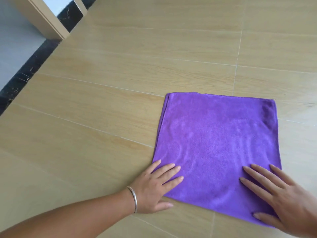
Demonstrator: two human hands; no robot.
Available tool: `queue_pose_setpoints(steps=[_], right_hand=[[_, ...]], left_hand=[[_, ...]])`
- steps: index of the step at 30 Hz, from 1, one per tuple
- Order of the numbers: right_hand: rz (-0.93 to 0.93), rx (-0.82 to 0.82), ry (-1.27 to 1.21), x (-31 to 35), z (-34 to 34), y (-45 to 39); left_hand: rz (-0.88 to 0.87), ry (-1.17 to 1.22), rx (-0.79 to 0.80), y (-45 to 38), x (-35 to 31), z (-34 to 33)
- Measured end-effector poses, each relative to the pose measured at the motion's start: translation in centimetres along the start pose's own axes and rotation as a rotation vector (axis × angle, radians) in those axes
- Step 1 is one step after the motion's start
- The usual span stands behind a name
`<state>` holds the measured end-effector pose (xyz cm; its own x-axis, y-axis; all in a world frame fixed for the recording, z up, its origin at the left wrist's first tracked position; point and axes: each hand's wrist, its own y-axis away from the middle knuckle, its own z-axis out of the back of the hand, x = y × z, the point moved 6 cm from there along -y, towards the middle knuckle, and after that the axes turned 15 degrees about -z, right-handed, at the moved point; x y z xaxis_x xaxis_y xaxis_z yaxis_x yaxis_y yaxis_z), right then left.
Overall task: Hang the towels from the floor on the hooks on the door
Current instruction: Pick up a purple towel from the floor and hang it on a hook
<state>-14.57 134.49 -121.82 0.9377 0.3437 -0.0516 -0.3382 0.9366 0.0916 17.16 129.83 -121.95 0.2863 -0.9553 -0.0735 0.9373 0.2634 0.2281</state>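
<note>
A purple towel [217,143] lies flat and folded into a square on the wood-look floor, right of centre. My left hand [154,186] rests palm down on its near left corner, fingers spread, thumb on the floor beside the edge; a silver bangle sits on that wrist. My right hand [281,198] lies palm down on the near right corner, fingers spread, thumb at the towel's near edge. Neither hand grips the cloth. No door hooks are in view.
Beige floor tiles [103,100] stretch to the left and beyond the towel. A black marble threshold strip [32,66] runs diagonally at the upper left, with a beige door frame post [48,19] standing on it and grey floor behind.
</note>
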Motion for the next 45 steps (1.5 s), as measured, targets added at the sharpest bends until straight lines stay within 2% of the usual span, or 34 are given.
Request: queue_pose_setpoints(steps=[6,13,18,20,23,26,30,39,45], right_hand=[[0.105,-0.089,0.071,0.5,-0.7,2.6],[0.135,-0.06,0.108,0.7,0.8,3.6],[0.117,-0.042,-0.007,0.8,4.2,4.9],[0.051,-0.035,-0.082,-0.5,5.7,4.1],[-0.15,-0.06,-0.19,-4.0,8.0,0.4],[-0.31,-0.127,-0.232,-7.2,9.4,-4.4],[-0.471,-0.117,-0.255,-10.7,9.7,-9.4],[-0.501,-0.137,-0.231,-11.7,9.2,-10.2],[-0.537,-0.14,-0.226,-11.9,8.6,-10.6]], left_hand=[[-0.042,-0.012,-0.079,2.0,0.2,0.5],[-0.08,0.044,-0.249,3.4,0.0,2.2],[-0.135,0.131,-0.375,4.9,-0.9,5.6],[-0.075,0.166,-0.458,4.6,1.1,7.6],[0.069,0.193,-0.533,2.6,6.1,10.3],[0.21,0.206,-0.529,-0.7,11.2,12.0],[0.365,0.234,-0.474,-4.6,17.2,13.1],[0.413,0.235,-0.493,-4.9,17.8,12.0],[0.431,0.236,-0.565,-5.4,18.0,11.9]])
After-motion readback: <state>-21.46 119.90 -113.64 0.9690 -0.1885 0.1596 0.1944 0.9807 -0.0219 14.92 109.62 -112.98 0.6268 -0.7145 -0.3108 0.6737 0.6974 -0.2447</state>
